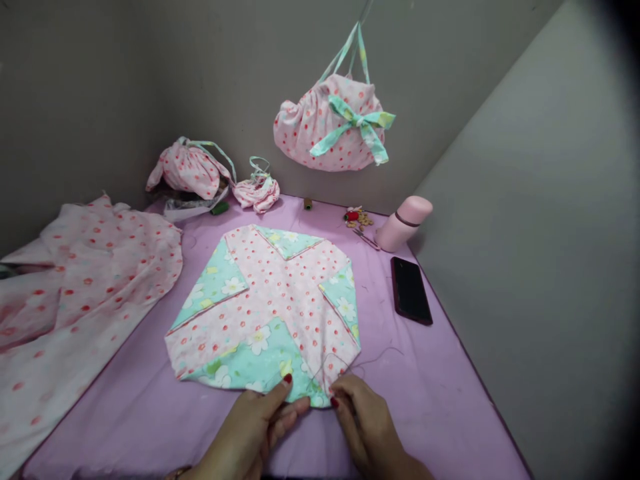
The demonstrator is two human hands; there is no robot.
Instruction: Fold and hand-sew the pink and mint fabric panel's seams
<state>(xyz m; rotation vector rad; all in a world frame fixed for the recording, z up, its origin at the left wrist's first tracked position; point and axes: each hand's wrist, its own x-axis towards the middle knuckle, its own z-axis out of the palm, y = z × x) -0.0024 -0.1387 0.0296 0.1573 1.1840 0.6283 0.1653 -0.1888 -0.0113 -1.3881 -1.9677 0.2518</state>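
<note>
A pink dotted fabric piece with green floral corner triangles lies spread out in front of me. My left hand grips its near edge, thumb on top of the green floral triangle and fingers underneath. At the same edge, farther right, my right hand is closed in a pinch close to the cloth. Whatever is between those fingertips is too small to make out. A loose dark thread curls over the fabric and the tablecloth just above the right hand.
A purple cloth covers the table. More dotted fabric lies left. Gathered pouches sit at the back; a bow-tied bag hangs on the wall. A red spool, thread snips, pink bottle and phone stand right.
</note>
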